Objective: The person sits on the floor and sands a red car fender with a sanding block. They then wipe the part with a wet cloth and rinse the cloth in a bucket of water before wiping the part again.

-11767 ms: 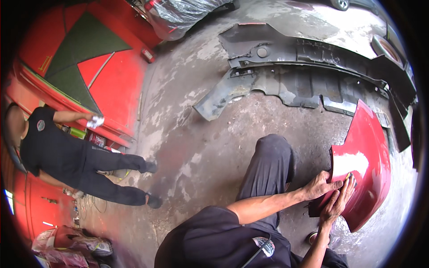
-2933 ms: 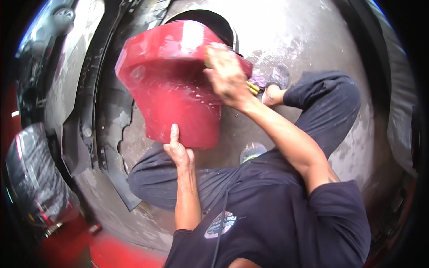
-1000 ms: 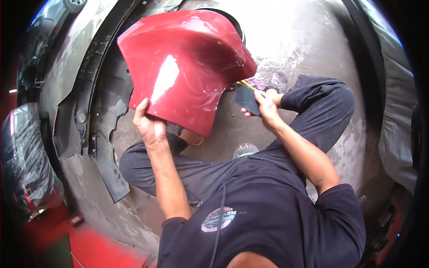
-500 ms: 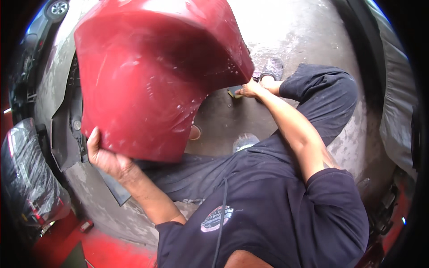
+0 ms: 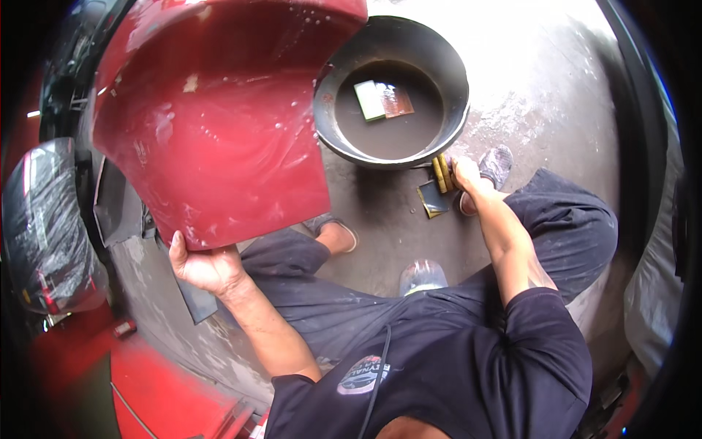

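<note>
While your left hand [image 5: 208, 269] grips the panel [image 5: 227, 161], your right [image 5: 466, 174] is at the yellow block [image 5: 442, 174].
Your left hand is closed on the red panel's near edge, thumb on the upper face and fingers underneath, so the panel stands up at your front left, tilted and running out past the top of the view. Your right fingers are curled against the block, low by your right shoe [image 5: 496, 165]; you cannot tell from here whether they close around it. Just beside the block, a dark pad [image 5: 433, 199] lies on the floor [image 5: 376, 241]. Farther out is the black basin [image 5: 453, 80], with a pale green block [image 5: 370, 101] and a brown piece [image 5: 395, 101] touching in its murky water [image 5: 395, 143].
</note>
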Demonstrator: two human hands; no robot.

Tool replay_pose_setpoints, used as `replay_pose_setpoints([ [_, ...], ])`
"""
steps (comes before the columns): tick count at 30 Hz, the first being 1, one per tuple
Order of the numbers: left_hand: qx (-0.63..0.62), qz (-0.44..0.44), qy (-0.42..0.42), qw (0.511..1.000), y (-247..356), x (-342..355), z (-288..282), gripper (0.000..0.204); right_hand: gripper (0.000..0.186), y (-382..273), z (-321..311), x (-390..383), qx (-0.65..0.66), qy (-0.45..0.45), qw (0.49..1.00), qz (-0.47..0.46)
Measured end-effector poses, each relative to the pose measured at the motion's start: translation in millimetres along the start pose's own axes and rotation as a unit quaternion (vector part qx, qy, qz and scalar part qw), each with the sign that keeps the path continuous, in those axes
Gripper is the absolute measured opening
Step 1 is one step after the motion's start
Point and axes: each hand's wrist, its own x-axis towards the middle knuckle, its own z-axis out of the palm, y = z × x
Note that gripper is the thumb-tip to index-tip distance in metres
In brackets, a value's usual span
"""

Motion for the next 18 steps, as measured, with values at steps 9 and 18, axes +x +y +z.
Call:
replay_pose_setpoints([
  [9,-0.019,-0.042,-0.009,0.999,-38.7,6.7,5.7,0.052,0.033,-13.5,-211.8,-6.9,0.113,-0.055,0.99,-0.065],
  [18,-0.045,-0.003,-0.06,0.997,-55.6,-0.9,37.9,0.048,0.045,-109.7,-424.5,-86.9,0.32,0.035,0.931,-0.173],
])
